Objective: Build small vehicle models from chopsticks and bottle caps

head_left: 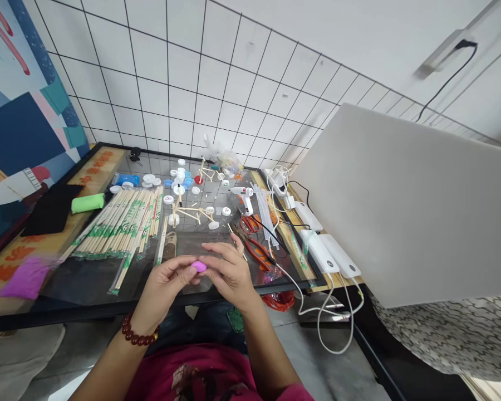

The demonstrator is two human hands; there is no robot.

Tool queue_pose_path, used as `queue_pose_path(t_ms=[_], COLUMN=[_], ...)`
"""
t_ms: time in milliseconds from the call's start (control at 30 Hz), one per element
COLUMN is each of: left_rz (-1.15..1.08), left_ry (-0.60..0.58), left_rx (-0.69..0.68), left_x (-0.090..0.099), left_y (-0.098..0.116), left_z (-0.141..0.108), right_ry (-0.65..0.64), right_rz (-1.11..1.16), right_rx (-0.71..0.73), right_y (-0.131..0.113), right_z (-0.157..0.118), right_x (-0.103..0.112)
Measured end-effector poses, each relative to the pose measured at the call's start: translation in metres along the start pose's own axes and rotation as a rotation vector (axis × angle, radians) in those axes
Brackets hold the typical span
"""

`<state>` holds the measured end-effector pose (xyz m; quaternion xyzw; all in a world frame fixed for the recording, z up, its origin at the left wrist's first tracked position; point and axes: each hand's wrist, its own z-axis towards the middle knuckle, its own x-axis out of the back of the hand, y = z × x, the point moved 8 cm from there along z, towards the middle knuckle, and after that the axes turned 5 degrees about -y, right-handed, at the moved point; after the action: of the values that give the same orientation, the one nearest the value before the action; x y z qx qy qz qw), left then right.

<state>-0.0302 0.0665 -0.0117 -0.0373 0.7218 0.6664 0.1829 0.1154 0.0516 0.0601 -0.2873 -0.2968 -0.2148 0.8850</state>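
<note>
A small, smooth lump of purple clay (199, 266) is held between both hands above the table's front edge. My left hand (169, 278) pinches its left side between thumb and fingers. My right hand (229, 270) holds the other side with thumb and index finger, its remaining fingers raised and apart. A bag of purple clay (25, 278) in the same colour lies at the table's left. Beyond my hands stands a frame of wooden sticks (190, 213) with white bottle caps at its ends. Pliers with red handles (256, 250) lie just right of my right hand.
Wrapped chopsticks (112, 228) cover the left of the glass tabletop. A green clay roll (87, 203) and a black cloth (52, 209) lie beyond them. A white glue gun (244, 197), glue sticks (267, 214), scissors (249, 224) and white power banks (319, 250) with cables occupy the right.
</note>
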Motion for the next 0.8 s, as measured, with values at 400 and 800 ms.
queue_pose_path(t_ms=[400,800], left_rz=[-0.026,0.031], left_ry=[0.037,0.081], left_rx=[0.077,0.109], left_x=[-0.002,0.0021], left_y=[-0.0071,-0.0104], left_z=[0.0037,0.0021], right_ry=[-0.022,-0.043], right_rz=[0.015,0.068], right_rx=[-0.009,-0.027], right_y=[0.0016,-0.0003], right_z=[-0.0037,-0.0051], right_x=[-0.0043,-0.0083])
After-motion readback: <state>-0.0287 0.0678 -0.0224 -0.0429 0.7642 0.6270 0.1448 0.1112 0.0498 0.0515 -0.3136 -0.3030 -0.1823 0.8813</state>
